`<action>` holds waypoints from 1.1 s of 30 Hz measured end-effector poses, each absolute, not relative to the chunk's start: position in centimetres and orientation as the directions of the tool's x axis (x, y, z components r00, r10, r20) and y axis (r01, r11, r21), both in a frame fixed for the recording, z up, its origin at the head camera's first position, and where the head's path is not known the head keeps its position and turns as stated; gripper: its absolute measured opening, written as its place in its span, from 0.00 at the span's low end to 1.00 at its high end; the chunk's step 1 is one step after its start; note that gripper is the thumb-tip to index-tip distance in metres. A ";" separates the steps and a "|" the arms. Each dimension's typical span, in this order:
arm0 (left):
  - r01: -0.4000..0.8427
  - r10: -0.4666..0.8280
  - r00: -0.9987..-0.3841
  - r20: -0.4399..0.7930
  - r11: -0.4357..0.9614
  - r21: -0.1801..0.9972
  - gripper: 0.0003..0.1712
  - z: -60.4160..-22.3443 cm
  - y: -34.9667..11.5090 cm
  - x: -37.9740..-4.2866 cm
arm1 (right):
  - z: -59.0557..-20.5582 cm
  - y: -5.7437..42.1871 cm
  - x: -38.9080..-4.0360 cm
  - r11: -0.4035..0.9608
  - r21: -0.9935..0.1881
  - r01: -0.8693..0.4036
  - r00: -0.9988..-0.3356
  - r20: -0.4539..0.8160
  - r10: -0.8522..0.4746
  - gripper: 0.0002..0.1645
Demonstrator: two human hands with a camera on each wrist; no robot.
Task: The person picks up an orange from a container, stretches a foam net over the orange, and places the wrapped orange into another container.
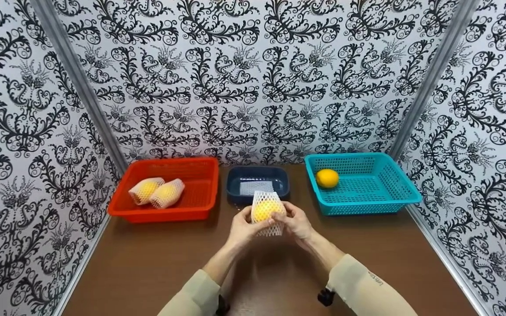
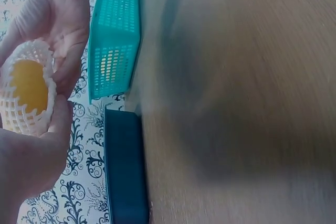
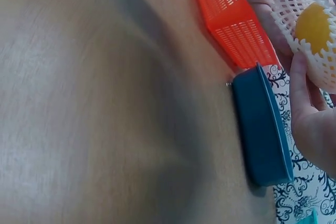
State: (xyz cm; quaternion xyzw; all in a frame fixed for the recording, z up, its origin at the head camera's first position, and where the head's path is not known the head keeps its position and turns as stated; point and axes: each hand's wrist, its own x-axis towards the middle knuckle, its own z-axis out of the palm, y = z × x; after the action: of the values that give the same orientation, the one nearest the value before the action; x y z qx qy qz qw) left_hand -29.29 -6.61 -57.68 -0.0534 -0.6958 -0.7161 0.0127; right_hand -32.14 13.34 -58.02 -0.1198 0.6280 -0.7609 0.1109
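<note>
In the head view an orange [image 1: 267, 210] sits inside a white foam net sleeve [image 1: 274, 231], held up over the table in front of the dark blue tray. My left hand [image 1: 243, 228] grips it from the left, thumb across the front. From the other side my right hand [image 1: 299, 224] pinches the net with thumb and fingers. The left wrist view shows bare orange skin [image 2: 30, 85] through the net's open mouth, with fingertips of both hands at the rim. The same opening appears in the right wrist view, the net's edge [image 3: 294, 11] spread around the fruit.
A red basket [image 1: 200, 210] at left holds two net-wrapped fruits [image 1: 167, 194]. Behind my hands, the dark blue tray [image 1: 233, 193] contains flat white foam nets [image 1: 253, 188]. At right, a teal basket [image 1: 367, 206] holds one bare orange [image 1: 327, 178]. Patterned walls enclose the brown table [image 1: 156, 259].
</note>
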 end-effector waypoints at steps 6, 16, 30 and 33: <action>0.110 -0.010 -0.994 0.110 -0.039 0.993 0.34 -57.2 -7.7 -29.3 | -57.2 12.3 -32.5 -0.014 -0.999 -0.051 -0.950 0.053 -0.309 0.41; 0.127 -0.125 -0.983 0.132 0.046 0.991 0.38 -55.3 -10.8 -30.8 | -55.7 9.6 -33.3 0.070 -0.980 -0.189 -0.939 0.159 -0.304 0.34; -0.002 -0.323 -0.945 0.039 0.125 0.992 0.42 -53.5 -17.8 -34.1 | -56.0 4.8 -34.6 0.394 -0.794 -0.463 -0.881 0.361 -0.307 0.25; -0.032 -0.335 -0.942 -0.004 0.080 0.996 0.43 -53.7 -19.4 -34.8 | -56.5 3.4 -34.7 0.468 -0.694 -0.547 -0.836 0.435 -0.334 0.21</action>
State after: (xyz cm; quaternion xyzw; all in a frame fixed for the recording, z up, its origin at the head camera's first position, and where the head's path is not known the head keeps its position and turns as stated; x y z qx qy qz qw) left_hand -34.83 -19.37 -53.69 0.1265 -0.7259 -0.6664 0.1136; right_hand -34.68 3.36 -56.49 -0.2597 0.8482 -0.4458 -0.1198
